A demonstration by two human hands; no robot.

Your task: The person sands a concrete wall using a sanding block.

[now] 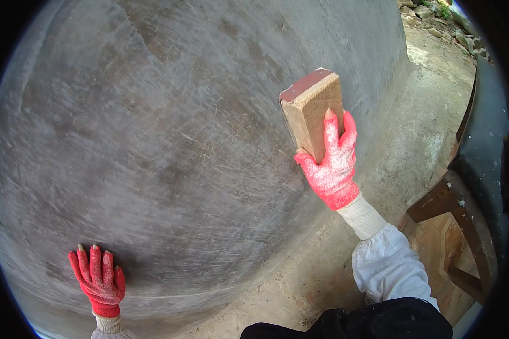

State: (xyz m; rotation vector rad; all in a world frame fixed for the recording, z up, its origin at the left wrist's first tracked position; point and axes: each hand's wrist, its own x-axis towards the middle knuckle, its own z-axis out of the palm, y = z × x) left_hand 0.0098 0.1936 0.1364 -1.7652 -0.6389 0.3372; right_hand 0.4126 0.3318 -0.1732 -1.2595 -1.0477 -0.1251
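Outdoors, head view: a large rounded grey concrete surface, scratched and mottled, filling most of the frame above and between both hands. To the right of it, a dusty concrete floor running up toward rubble and stones at the far top right. Right of the right forearm, a dark wooden stand with slanted legs, and above that a dark grey curved body resting on it, cut off by the rim.

Right hand in a red work glove dusted white, fingertips worn through, raised against the concrete surface. Closed around the lower end of a rectangular wooden block, fingers wrapped over its front face, thumb on the near edge. Block upright and slightly tilted, reddish on its top end, its hidden side pressed toward the grey surface; exact contact not visible. Below the glove, a cream knitted cuff and a white sleeve.

Left hand in a matching red glove, low and far to the left of the block, laid flat on the concrete surface with fingers spread and pointing upward. Holding nothing. Dark clothing at the bottom edge, between the forearms.
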